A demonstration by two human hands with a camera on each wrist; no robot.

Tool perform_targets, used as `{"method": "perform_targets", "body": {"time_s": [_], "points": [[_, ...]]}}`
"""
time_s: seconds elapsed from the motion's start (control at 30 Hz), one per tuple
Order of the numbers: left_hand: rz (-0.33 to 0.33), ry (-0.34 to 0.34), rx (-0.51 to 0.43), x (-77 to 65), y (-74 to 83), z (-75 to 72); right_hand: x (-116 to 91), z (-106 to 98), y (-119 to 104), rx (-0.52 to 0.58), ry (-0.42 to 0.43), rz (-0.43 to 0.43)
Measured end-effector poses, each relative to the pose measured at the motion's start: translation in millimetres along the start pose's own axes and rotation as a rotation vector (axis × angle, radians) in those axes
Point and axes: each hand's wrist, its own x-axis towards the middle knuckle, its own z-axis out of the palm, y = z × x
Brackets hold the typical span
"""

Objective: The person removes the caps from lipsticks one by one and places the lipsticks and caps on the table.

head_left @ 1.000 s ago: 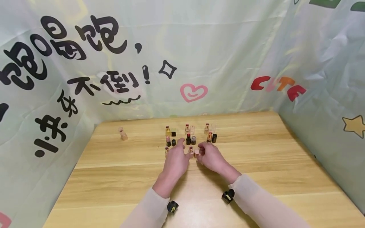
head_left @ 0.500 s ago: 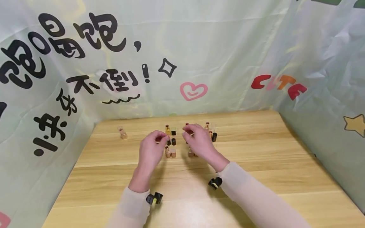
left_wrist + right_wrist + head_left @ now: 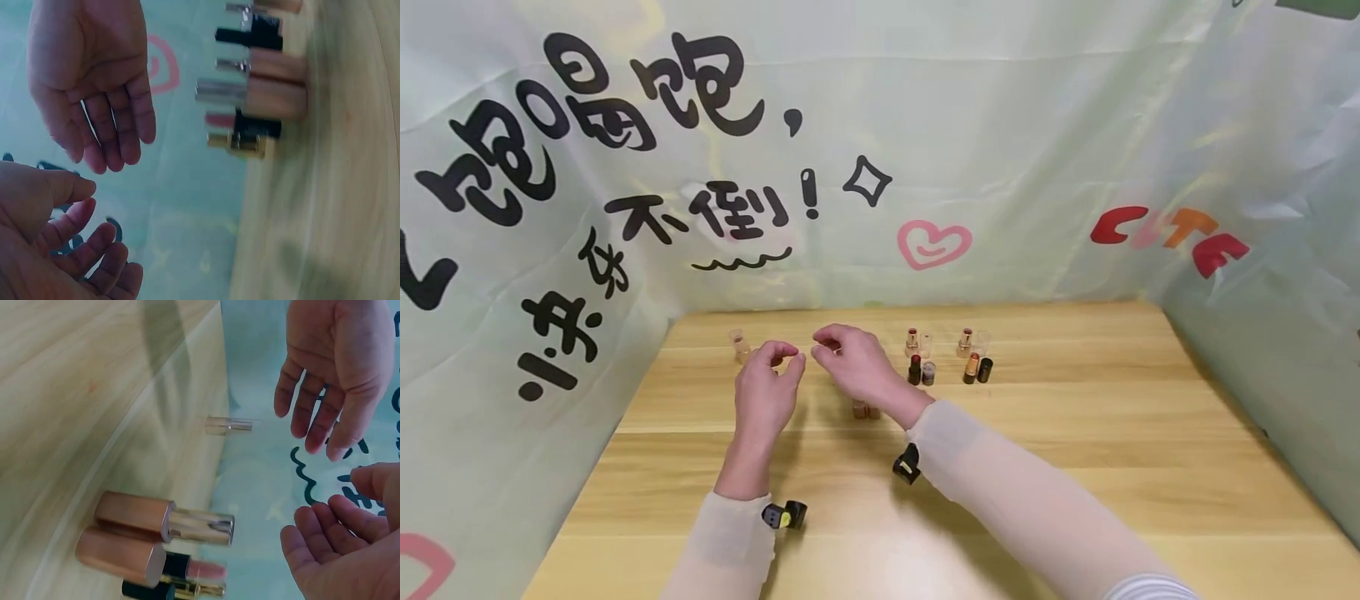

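My left hand (image 3: 766,392) hovers over the left part of the table with nothing in it, fingers and thumb loosely bent. Facing it across a small gap is my right hand (image 3: 857,362), also holding nothing and relaxed. Behind and beside the left hand stands a lone lipstick (image 3: 739,346) with a clear cap. Below the right hand, a rose-gold lipstick (image 3: 134,512) stands uncapped next to its cap (image 3: 119,556). A pink lipstick with a black base (image 3: 197,569) shows past them in the right wrist view. In the head view the right hand hides most of this left column.
To the right stand further uncapped lipsticks beside their caps: a dark red one (image 3: 914,369), an orange one (image 3: 972,367) and two at the back, one red (image 3: 912,342) and one clear-capped (image 3: 966,342). A printed cloth (image 3: 1015,167) encloses the wooden table (image 3: 1075,467).
Both hands have moved left, away from the front middle lipstick and past the left column, toward the lone lipstick. The head view has turned slightly left. The standing lipsticks keep their places.
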Motion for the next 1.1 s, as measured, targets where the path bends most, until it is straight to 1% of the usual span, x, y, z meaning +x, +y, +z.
{"method": "perform_targets", "body": {"time_s": [0.13, 0.3, 0.43, 0.53, 0.6, 0.67, 0.77, 0.87, 0.97, 1.1], "points": [[-0.011, 0.033, 0.013, 9.8, -15.6, -5.7, 10, 8, -1, 0.009, -0.059, 0.023], [-0.029, 0.083, 0.015, 24.0, -32.9, -11.5, 19, 15, 0, -0.007, -0.120, 0.040], [-0.074, 0.142, 0.016, 37.0, -40.5, -16.5, 24, 19, -3, -0.025, -0.149, 0.051], [-0.114, 0.155, 0.055, 49.2, -43.0, -21.3, 28, 21, -8, -0.033, -0.173, 0.056], [-0.125, 0.145, 0.092, 58.7, -44.5, -25.6, 31, 22, -12, -0.037, -0.185, 0.050], [-0.128, 0.113, 0.132, 68.5, -46.0, -28.9, 34, 23, -14, -0.039, -0.190, 0.047], [-0.122, 0.044, 0.192, 82.0, -50.2, -33.5, 37, 25, -17, -0.040, -0.185, 0.051], [-0.118, -0.032, 0.234, 92.3, -57.3, -36.0, 37, 28, -18, -0.033, -0.183, 0.067], [-0.130, -0.080, 0.234, 98.4, -65.8, -36.7, 36, 31, -18, -0.024, -0.190, 0.080], [-0.188, -0.107, 0.199, 101.7, -76.8, -35.7, 36, 32, -16, -0.026, -0.200, 0.090]]}}
